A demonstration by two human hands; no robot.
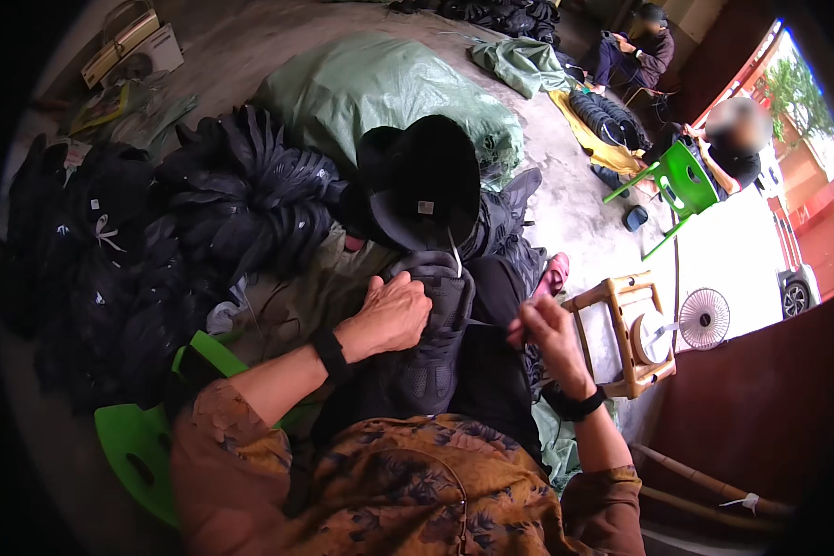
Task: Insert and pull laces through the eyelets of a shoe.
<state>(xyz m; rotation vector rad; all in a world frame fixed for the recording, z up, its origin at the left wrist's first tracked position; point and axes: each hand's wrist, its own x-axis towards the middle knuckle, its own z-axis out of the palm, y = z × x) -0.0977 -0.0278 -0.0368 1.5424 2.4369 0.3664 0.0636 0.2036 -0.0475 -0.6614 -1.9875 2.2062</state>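
Green sack: A bulging pale-green sack (361,93) lies across the workroom beyond my knees, its contents hidden from view.
Bamboo stool: A bamboo stool (612,290) at my right bears a white round piece (653,340), with a small fan (704,320) just beside it.
Workroom floor: Heaps of black shoe parts (241,185) crowd the grey concrete (565,171) to my left; more lie in a row by a yellow cloth (587,139).
Bright doorway: One co-worker (739,176) sits at a green chair (688,181) near the light, another (656,57) farther back.
Black shoe: The black shoe (431,366) rests on my lap, between my hands, below a black curved piece (417,176).
Left hand: My left hand (394,315), banded at the wrist, grips the shoe's left edge, fingers curled inward.
Right hand: My right hand (545,335), raised clear of the shoe, pinches a thin cord (486,323) stretched from its right side.
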